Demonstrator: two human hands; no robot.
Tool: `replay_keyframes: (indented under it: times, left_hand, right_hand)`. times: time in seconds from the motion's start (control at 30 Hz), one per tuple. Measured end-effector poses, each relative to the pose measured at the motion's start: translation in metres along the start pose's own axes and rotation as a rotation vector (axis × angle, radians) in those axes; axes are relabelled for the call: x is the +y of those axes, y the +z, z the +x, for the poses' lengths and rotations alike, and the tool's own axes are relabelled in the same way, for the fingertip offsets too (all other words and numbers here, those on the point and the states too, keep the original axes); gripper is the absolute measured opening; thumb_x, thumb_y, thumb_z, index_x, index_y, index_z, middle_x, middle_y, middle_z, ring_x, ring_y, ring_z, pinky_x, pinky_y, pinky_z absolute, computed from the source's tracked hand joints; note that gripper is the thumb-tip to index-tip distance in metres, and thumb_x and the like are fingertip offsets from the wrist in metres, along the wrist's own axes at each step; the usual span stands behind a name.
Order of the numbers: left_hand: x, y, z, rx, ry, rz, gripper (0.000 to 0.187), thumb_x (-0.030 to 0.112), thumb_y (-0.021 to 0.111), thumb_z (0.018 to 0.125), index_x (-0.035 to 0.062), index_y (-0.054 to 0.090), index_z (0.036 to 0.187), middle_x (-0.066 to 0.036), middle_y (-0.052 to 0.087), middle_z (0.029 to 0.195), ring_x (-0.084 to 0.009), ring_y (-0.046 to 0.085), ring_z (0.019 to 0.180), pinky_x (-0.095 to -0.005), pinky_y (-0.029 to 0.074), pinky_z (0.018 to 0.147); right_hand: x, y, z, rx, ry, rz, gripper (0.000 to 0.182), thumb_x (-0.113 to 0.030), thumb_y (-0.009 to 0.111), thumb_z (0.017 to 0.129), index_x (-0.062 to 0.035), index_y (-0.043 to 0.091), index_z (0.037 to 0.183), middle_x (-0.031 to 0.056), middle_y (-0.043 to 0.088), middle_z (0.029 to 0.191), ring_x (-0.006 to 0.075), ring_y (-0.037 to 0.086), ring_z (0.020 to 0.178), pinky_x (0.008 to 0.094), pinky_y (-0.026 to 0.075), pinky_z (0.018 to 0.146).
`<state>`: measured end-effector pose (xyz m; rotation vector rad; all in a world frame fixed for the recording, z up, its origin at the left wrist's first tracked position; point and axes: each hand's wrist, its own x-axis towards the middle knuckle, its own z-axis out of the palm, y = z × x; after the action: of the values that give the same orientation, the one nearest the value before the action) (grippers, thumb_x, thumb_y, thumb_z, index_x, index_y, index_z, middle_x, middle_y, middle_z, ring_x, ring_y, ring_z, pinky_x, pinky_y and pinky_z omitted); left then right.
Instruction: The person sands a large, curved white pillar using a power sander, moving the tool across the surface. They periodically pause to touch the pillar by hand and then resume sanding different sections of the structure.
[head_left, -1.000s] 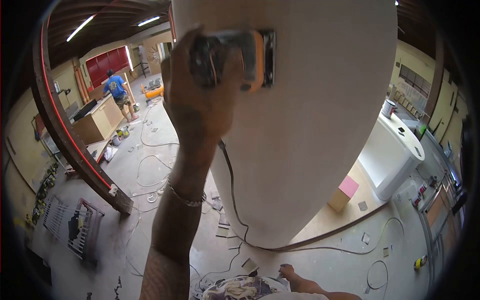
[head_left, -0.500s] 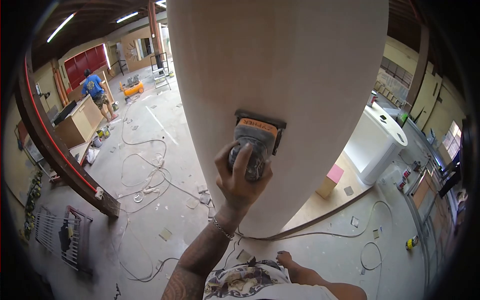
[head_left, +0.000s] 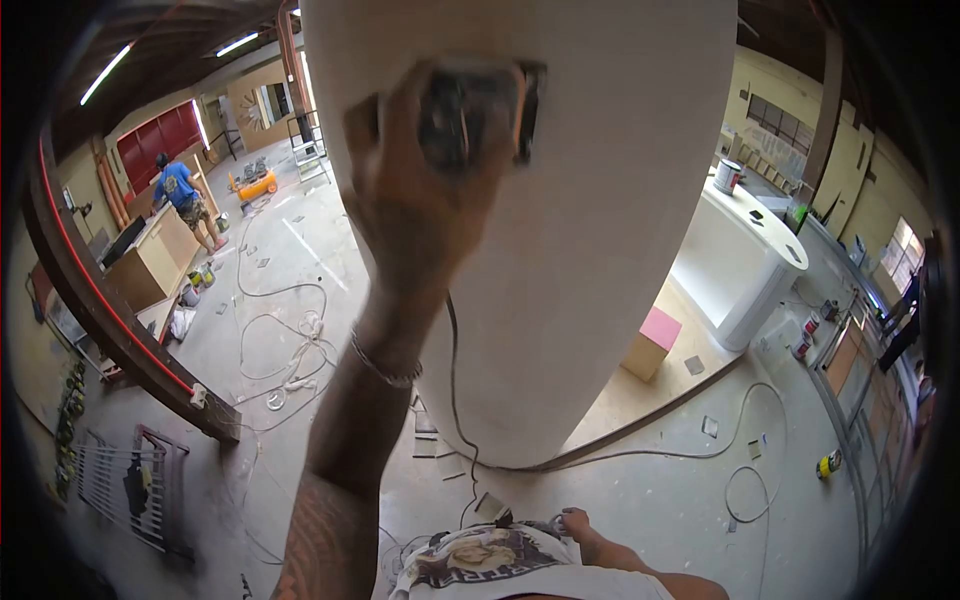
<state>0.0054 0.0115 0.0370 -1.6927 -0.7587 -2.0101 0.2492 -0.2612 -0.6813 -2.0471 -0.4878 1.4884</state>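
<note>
My left hand (head_left: 430, 200) is closed around a dark power sander (head_left: 455, 120), high on a tall pale curved panel (head_left: 580, 230). Motion blurs the fingers and the tool. The sander's orange strip faces right, and its dark pad edge (head_left: 532, 112) shows beyond it against the panel. A dark cord (head_left: 455, 385) hangs below the hand along the panel. Low in the view, beside my printed shirt (head_left: 485, 555), is my right hand (head_left: 574, 520); its fingers are too small and partly hidden to read.
Cables (head_left: 700, 455) loop over the dusty floor. A dark beam (head_left: 110, 310) slants at left. Beyond it, a person (head_left: 182, 195) in blue stands at a wooden cabinet (head_left: 160, 250), near an orange compressor (head_left: 255, 185). At right are a white counter (head_left: 735, 270) and a pink-topped block (head_left: 655, 335).
My left hand and the sander have moved up and slightly left on the panel, and the sander has turned so its orange strip faces right. The view has shifted slightly.
</note>
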Motion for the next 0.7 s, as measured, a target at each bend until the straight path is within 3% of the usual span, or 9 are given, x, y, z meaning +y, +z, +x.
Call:
replay_keyframes:
  times: [0.13,0.23,0.33,0.43,0.47,0.63,0.7]
  left_hand:
    - [0.013,0.006,0.067,0.035,0.011,-0.056,0.047,0.016,0.076,0.088,0.0001,0.061,0.129,-0.014,0.068,0.106,-0.0244,0.068,0.096,-0.0350,0.054,0.087]
    - [0.008,0.011,0.084,0.030,-0.007,-0.146,0.047,0.016,0.076,0.087,0.0006,0.061,0.129,-0.016,0.067,0.109,-0.0271,0.068,0.099,-0.0360,0.054,0.088]
    - [0.010,0.011,0.052,0.116,0.006,0.003,0.049,0.019,0.078,0.086,0.0024,0.062,0.129,-0.016,0.066,0.111,-0.0270,0.068,0.099,-0.0370,0.055,0.087]
    - [-0.023,0.006,0.013,0.088,-0.004,0.055,0.061,0.029,0.088,0.078,0.0102,0.064,0.130,-0.018,0.060,0.114,-0.0295,0.071,0.091,-0.0390,0.060,0.079]
    - [-0.017,0.002,-0.003,0.057,-0.117,-0.030,0.061,0.024,0.087,0.079,0.0094,0.062,0.133,-0.016,0.061,0.113,-0.0289,0.069,0.098,-0.0378,0.060,0.081]
    - [-0.016,-0.013,-0.077,-0.032,-0.006,0.047,0.065,0.017,0.084,0.079,0.0082,0.057,0.138,-0.015,0.058,0.117,-0.0287,0.065,0.109,-0.0363,0.061,0.083]
    - [-0.012,-0.018,-0.105,-0.073,-0.070,0.017,0.068,0.017,0.085,0.076,0.0103,0.056,0.137,-0.018,0.053,0.123,-0.0323,0.065,0.110,-0.0386,0.064,0.085]
  right_hand:
    - [-0.004,-0.005,-0.021,0.041,0.072,-0.028,0.046,-0.007,0.057,0.087,-0.0011,0.066,0.131,0.0179,0.074,0.100,0.0276,0.074,0.078,0.0397,0.062,0.063]
    - [0.016,-0.003,0.000,0.024,0.043,-0.031,0.046,-0.008,0.058,0.085,-0.0021,0.067,0.130,0.0188,0.075,0.099,0.0281,0.074,0.079,0.0396,0.061,0.064]
    - [0.066,0.006,0.061,0.012,-0.188,-0.225,0.039,-0.006,0.058,0.088,0.0013,0.068,0.125,0.0169,0.073,0.099,0.0255,0.072,0.077,0.0405,0.063,0.066]
    - [0.011,0.013,0.014,0.022,-0.126,-0.183,0.038,-0.006,0.060,0.086,0.0021,0.070,0.122,0.0174,0.074,0.098,0.0256,0.073,0.075,0.0391,0.063,0.065]
    - [0.002,0.014,0.012,0.021,-0.136,-0.211,0.039,-0.006,0.060,0.086,0.0018,0.069,0.123,0.0174,0.074,0.099,0.0256,0.073,0.075,0.0388,0.063,0.064]
    - [-0.006,0.018,0.028,-0.039,-0.102,-0.216,0.046,-0.006,0.058,0.086,-0.0008,0.065,0.131,0.0175,0.074,0.099,0.0256,0.072,0.073,0.0388,0.063,0.062]
    - [-0.014,0.019,0.026,-0.032,-0.053,-0.141,0.049,-0.007,0.060,0.083,-0.0033,0.066,0.131,0.0173,0.074,0.094,0.0257,0.072,0.072,0.0378,0.061,0.062]
